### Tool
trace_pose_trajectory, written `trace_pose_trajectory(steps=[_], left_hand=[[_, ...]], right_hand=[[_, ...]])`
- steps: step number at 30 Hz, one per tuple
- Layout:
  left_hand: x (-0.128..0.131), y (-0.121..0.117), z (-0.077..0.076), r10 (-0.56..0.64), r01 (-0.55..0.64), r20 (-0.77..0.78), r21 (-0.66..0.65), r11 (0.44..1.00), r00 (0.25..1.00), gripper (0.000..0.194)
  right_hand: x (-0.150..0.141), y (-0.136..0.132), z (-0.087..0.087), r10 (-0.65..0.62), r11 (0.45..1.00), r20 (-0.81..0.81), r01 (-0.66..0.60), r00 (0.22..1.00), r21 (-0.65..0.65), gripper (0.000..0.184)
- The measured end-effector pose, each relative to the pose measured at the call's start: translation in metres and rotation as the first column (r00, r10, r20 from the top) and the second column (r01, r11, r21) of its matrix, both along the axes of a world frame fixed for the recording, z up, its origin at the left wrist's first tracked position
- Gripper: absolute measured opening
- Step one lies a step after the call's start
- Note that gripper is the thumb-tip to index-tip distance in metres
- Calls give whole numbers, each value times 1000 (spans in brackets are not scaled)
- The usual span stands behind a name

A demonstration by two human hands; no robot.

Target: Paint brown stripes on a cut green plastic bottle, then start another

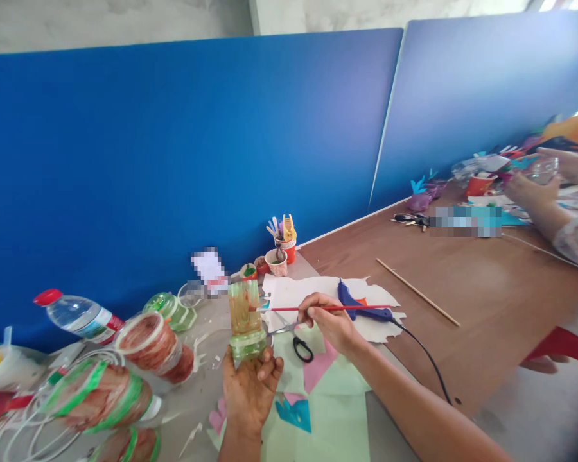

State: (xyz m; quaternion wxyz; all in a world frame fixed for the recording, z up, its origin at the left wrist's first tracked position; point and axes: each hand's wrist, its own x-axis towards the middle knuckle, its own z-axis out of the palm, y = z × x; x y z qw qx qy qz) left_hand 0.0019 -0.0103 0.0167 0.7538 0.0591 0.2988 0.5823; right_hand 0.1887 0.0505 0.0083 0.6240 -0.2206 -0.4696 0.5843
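My left hand (249, 389) grips the base of a small clear plastic bottle (245, 317), held upright and smeared with brown and green paint. My right hand (329, 322) pinches a thin red-handled paintbrush (347, 308) held level, its tip touching the bottle's right side. Both hands hover over pale green and pink paper sheets (327, 398) on the table.
Painted cut bottles (154, 343) and a water bottle (79, 314) lie at left. Black scissors (299, 346), a blue glue gun (361, 308) with cord, white paper, paint cups (277, 262) and a wooden stick (417, 292) lie ahead. Another person's hands (542, 192) work at far right. Blue partitions stand behind.
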Motion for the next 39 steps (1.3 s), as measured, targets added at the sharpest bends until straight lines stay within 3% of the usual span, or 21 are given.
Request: trace_pose_trajectory(steps=[4, 16, 20, 23, 28, 32, 39], left_hand=[[-1, -1, 0, -39, 39, 2, 7, 999, 999, 57], [-10, 0, -13, -118, 105, 137, 95, 990, 983, 39], [-10, 0, -14, -141, 129, 132, 93, 987, 981, 40], [-11, 0, -15, -152, 138, 123, 116, 984, 981, 41], [-13, 0, -18, -206, 183, 120, 177, 967, 971, 37], [-14, 0, -19, -224, 197, 115, 206, 958, 968, 34], [-15, 1, -18, -237, 219, 78, 185, 958, 968, 36]], right_hand=[[1, -1, 5, -39, 999, -61, 38, 997, -15, 11], [1, -1, 6, 58, 998, -17, -58, 998, -22, 15], [0, 0, 3, 7, 1000, -28, -7, 1000, 8, 16], [1, 1, 1, 47, 999, 35, -47, 998, 10, 14], [3, 3, 2, 33, 999, -47, -33, 998, 9, 14], [5, 3, 3, 88, 996, 15, -88, 996, 6, 11], [8, 7, -1, 55, 998, 50, -57, 997, 26, 12]])
